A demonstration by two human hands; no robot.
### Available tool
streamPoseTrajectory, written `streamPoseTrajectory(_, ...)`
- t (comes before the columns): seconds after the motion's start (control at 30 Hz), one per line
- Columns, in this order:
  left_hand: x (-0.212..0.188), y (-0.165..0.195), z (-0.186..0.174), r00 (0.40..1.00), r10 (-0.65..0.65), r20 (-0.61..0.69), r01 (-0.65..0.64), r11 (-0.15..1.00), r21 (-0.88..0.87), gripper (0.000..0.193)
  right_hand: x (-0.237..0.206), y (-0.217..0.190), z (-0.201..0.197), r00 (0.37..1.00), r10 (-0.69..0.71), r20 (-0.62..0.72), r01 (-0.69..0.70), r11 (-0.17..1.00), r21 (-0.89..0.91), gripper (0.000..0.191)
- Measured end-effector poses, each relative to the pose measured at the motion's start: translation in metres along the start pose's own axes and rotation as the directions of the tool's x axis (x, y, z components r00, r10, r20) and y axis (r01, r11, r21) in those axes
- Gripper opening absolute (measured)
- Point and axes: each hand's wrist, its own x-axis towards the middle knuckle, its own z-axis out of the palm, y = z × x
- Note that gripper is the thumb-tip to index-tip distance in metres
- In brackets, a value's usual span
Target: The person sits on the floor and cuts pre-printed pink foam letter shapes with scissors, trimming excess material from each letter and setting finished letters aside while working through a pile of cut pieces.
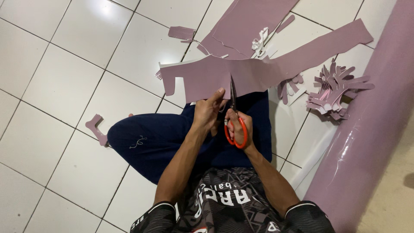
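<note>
At nine o'clock from your knee a small mauve offcut [95, 128] lies flat on the white tiled floor [56, 77], well apart from your hands. Your dark blue trouser leg [151, 140] is folded across the tiles beneath your forearms.

Your left hand [207, 113] pinches the lower edge of the mauve sheet piece [215, 77], thumb up on the face and fingers curled narrow behind it, so the piece is held up off the floor and stretches from about ten o'clock to two o'clock above your hands. The sheet piece has a notched tab hanging down at its left end, and its pale underside shows along the top edge.

Just beside it at three o'clock, your right hand [239, 129] is closed through the loops of the orange-handled scissors [234, 123]. The blades point up to twelve o'clock and sit in the lower edge of the sheet piece, right next to your left thumb; how far apart they are is too small to tell.

Beyond the sheet, at twelve o'clock, a larger mauve panel [254, 19] lies on the tiles with white scraps [260, 43] on it. At two o'clock a heap of cut mauve shapes [334, 90] rests against the big mauve roll [371, 129], which runs along the right from one o'clock down to five o'clock.
</note>
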Motion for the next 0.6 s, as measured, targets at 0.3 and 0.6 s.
streamPoseTrajectory(0.3, 0.091, 0.048, 0.031, 0.971, 0.189, -0.146, -0.214, 0.96, -0.183, 0.037, -0.021, -0.008, -0.004, 0.999, 0.043, 0.018, -0.042, 0.998, -0.042, 0.039)
streamPoseTrajectory(0.6, 0.068, 0.065, -0.009, 0.964, 0.228, -0.139, -0.158, 0.907, 0.391, 0.027, -0.027, 0.0, -0.023, 0.989, 0.073, 0.131, -0.053, 0.987, -0.151, 0.049)
